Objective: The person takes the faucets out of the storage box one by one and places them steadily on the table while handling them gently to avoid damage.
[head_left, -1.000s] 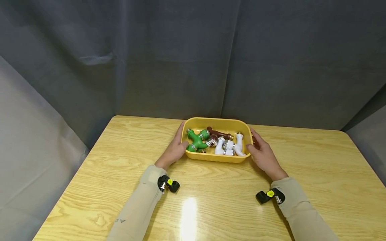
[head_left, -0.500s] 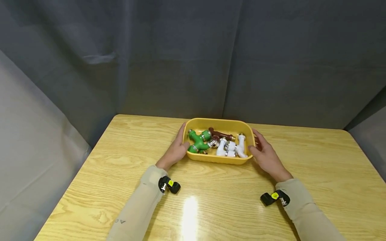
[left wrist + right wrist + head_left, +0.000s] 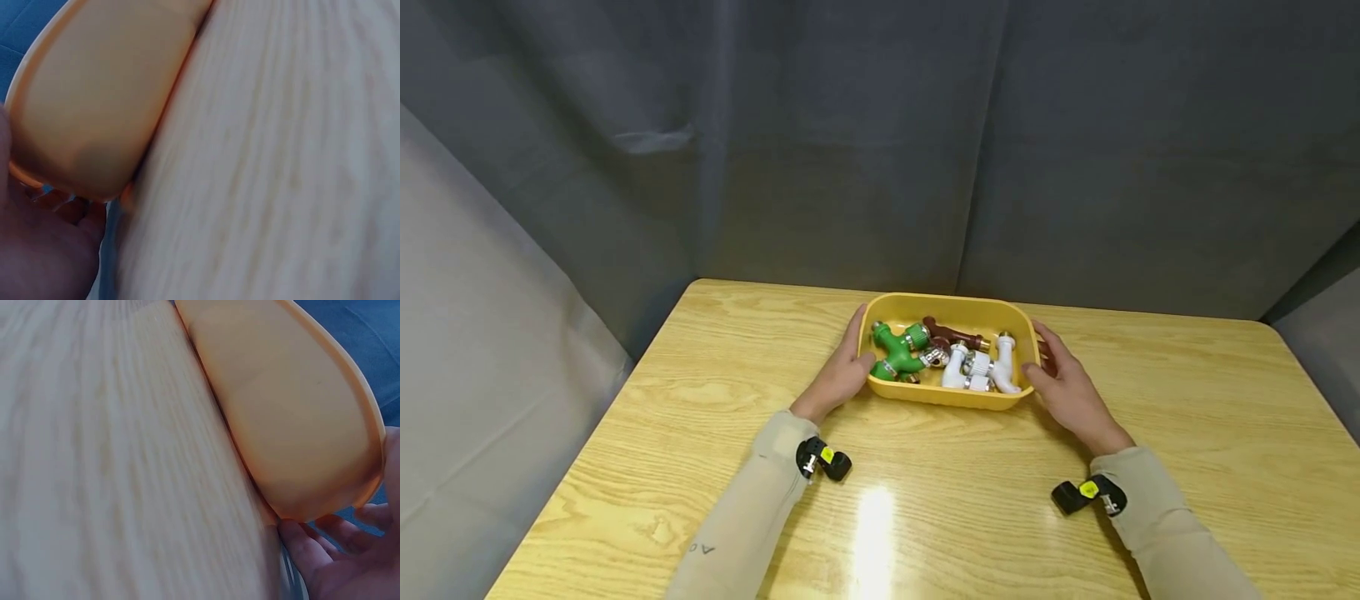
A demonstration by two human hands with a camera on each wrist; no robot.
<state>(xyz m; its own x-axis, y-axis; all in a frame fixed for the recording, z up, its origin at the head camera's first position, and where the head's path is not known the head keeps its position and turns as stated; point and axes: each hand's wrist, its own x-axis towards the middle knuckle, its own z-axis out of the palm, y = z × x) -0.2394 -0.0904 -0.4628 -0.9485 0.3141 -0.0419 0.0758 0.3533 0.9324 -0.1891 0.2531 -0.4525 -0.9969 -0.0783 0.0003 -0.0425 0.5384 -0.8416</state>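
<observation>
The step in hand appears to be positioning the yellow bin [image 3: 951,399] at the far side of the table [image 3: 700,400], the left hand [image 3: 842,372] gripping its left end, the right hand [image 3: 1070,398] its right. The next move likely calls for an even, level hold. The bin contains green fittings [image 3: 898,353] left, brown fittings [image 3: 951,332] far-centre and white fittings [image 3: 1003,367] near-right.

Yellow-orange tub [image 3: 94,94] seen at 10 o'clock — held by left hand [image 3: 47,250] at 8 | wooden tabletop [image 3: 269,150] shown at 3
</observation>
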